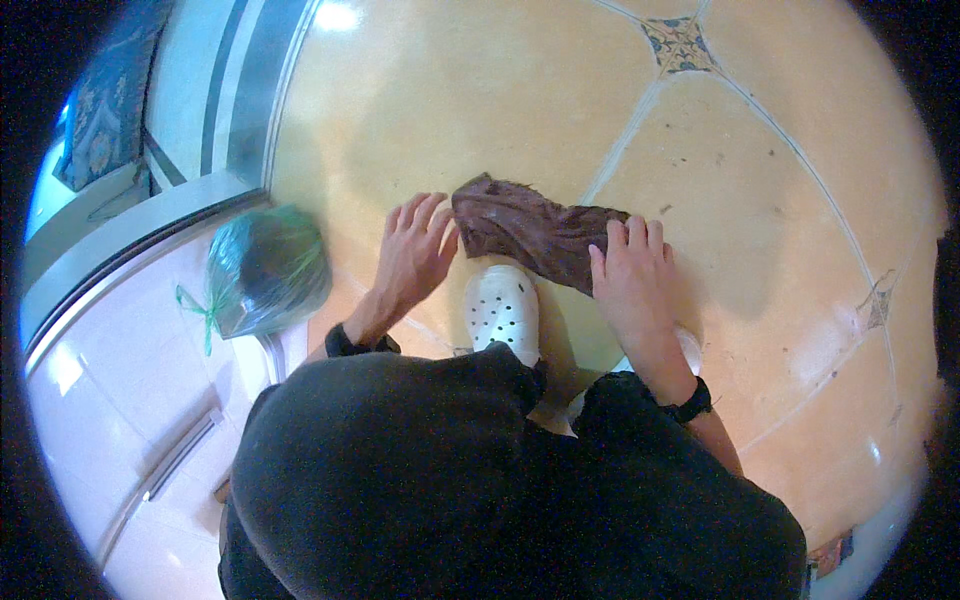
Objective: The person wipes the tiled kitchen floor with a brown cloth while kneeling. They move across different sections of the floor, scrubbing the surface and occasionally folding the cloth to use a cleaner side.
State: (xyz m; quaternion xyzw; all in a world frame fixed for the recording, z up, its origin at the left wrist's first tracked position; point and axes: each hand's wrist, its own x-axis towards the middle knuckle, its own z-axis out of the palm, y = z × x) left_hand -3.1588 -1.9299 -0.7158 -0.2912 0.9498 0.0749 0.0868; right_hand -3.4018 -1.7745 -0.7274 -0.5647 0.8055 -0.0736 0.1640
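A crumpled dark brown cloth (536,229) lies stretched across the tiled floor just ahead of a white perforated clog. My left hand (418,240) is at the cloth's left end, palm down with bent, spread fingers; they hold nothing that I can see. My right hand (636,259) is over the cloth's right end, its thumb and fingertips at the fabric's edge; whether it grips the cloth is unclear. Both wrists wear dark bands.
The white clog (501,311) is on my foot; the other foot is partly hidden by my right arm. A tied green plastic bag (268,271) with dark contents stands at left, beside a raised door track (150,217). Small dark bits (666,208) dot the yellowish floor tiles.
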